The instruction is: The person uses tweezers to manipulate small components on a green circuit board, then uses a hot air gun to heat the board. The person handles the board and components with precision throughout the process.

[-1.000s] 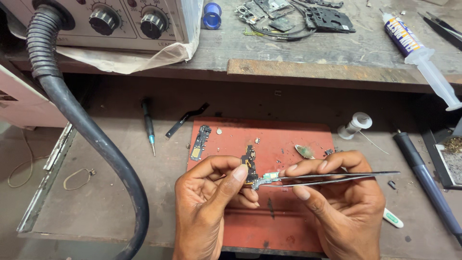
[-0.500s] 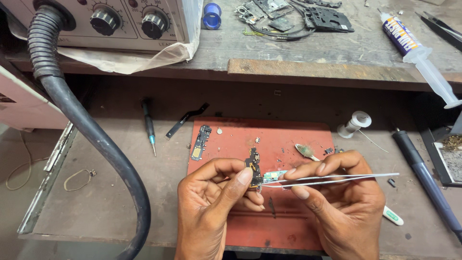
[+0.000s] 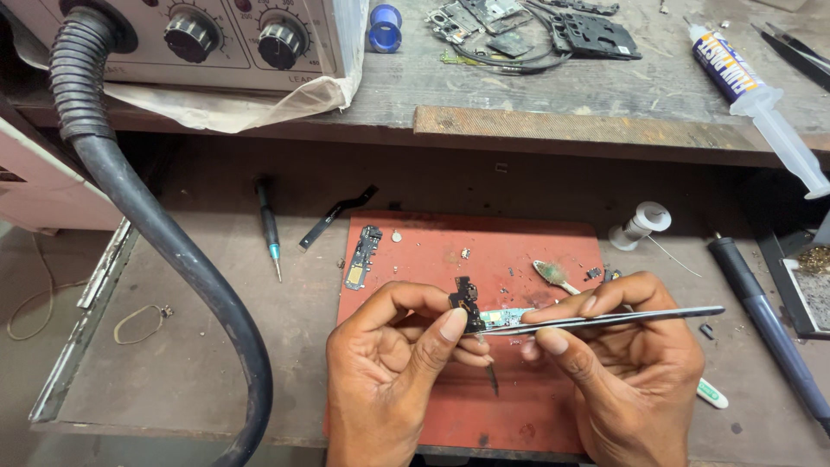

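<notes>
My left hand pinches a small dark circuit board part between thumb and fingers, above a red work mat. Metal tweezers lie in my right hand, their tips meeting the part's pale green strip. Both hands hover over the mat's near half. A second small board lies on the mat's far left.
A thick black hose curves down the left from a knobbed station. A screwdriver, a black flex strip, a solder spool, a soldering iron handle and a syringe lie around. Phone parts sit on the upper shelf.
The hands have shifted slightly. The held part has turned a little between my left fingers while the tweezers stay at its strip.
</notes>
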